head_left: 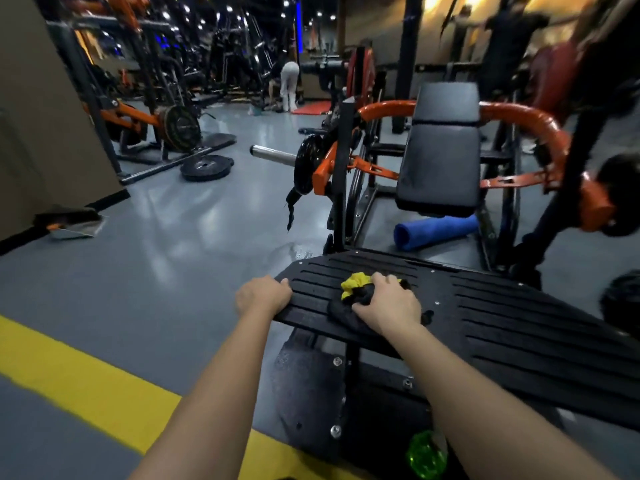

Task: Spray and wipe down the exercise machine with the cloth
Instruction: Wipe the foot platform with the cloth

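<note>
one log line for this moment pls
phase: wipe | left hand: grips footplate edge | right hand: holds cloth on footplate | green bottle: blurred, by right forearm

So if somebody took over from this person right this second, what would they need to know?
Left hand: grips the left edge of the ribbed black footplate.
Right hand: holds the bunched yellow-and-black cloth against the plate's left half.
A blurred green bottle-like thing, possibly the sprayer, sits low below the plate.
Done: wiping is under way on the footplate; how much is clean cannot be told.
Left, probably: the rest of the plate, the black seat pads and the orange frame.
</note>
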{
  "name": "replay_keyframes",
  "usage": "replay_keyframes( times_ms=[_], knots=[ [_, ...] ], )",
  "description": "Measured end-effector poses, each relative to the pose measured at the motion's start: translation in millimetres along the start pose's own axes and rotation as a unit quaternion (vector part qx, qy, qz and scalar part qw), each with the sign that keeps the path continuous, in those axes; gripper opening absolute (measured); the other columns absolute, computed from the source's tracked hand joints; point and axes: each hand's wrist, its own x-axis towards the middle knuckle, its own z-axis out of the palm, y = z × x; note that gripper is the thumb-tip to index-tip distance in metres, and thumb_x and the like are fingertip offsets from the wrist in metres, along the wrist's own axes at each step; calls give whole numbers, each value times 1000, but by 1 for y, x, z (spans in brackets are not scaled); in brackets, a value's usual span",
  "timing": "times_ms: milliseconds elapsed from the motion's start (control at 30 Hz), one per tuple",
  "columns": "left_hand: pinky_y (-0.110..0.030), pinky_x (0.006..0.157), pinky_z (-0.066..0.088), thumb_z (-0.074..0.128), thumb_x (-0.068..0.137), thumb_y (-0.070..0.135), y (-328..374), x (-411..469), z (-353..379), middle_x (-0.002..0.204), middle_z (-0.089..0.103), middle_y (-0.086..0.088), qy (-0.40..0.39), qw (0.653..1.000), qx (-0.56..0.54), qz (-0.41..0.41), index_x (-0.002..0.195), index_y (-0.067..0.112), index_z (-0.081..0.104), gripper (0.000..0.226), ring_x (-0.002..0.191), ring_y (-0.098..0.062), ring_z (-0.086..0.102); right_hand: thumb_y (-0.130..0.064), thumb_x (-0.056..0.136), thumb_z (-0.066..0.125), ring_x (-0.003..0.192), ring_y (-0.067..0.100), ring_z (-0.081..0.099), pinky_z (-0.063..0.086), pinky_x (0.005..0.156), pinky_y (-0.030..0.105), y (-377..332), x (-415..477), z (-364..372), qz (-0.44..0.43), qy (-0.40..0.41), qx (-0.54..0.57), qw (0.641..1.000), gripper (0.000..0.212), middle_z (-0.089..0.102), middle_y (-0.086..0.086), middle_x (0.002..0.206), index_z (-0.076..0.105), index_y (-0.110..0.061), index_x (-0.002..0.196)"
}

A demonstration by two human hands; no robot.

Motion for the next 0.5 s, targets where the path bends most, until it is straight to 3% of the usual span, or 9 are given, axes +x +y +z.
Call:
replay_keyframes(
  times_ms=[233, 400, 500],
  knots=[
    [-40, 102, 44, 30, 106, 56, -6, 2, -6, 151, 52, -14, -22, 1000, 0, 15, 149, 14, 47, 62, 136, -35, 50, -60, 89, 62, 131, 40, 46, 45, 100, 43, -36, -14, 1, 15, -1, -6, 1000, 66, 45, 6, 143, 43, -21, 139],
    [-40, 98, 46, 33, 105, 56, -8, 15, 1, 145, 57, -13, -4, 999, -4, 32, 145, 15, 54, 61, 131, -35, 54, -58, 90, 63, 129, 39, 44, 44, 98, 44, -48, -1, 12, -1, 17, 2, 1000, 62, 45, 6, 140, 44, -21, 137],
    [-38, 88, 45, 37, 103, 56, -8, 23, 8, 138, 61, -13, 5, 1000, -9, 27, 138, 15, 59, 58, 124, -36, 58, -57, 91, 63, 127, 39, 45, 44, 97, 45, -59, 14, 22, -12, 26, -12, 1000, 59, 44, 7, 140, 45, -21, 135]
  ],
)
